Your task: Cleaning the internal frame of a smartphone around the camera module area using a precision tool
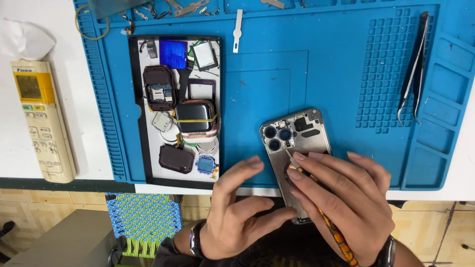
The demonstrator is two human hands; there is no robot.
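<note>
White desk (29, 20), tan tiled floor (49, 202), prob. woven stool (143, 217)

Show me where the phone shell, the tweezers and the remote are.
phone shell (302, 129), head view, upper inner frame beside the camera holes.
tweezers (414, 69), head view, middle of the dark arms.
remote (43, 133), head view, button area.

Bare hands, dark watch band on left wrist (194, 238), dark band on right wrist (386, 252)

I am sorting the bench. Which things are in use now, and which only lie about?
In use: left hand, right hand, opened phone, thin tool.

Lying about: tweezers, parts tray, white pry stick, remote control, blue mat.
</note>
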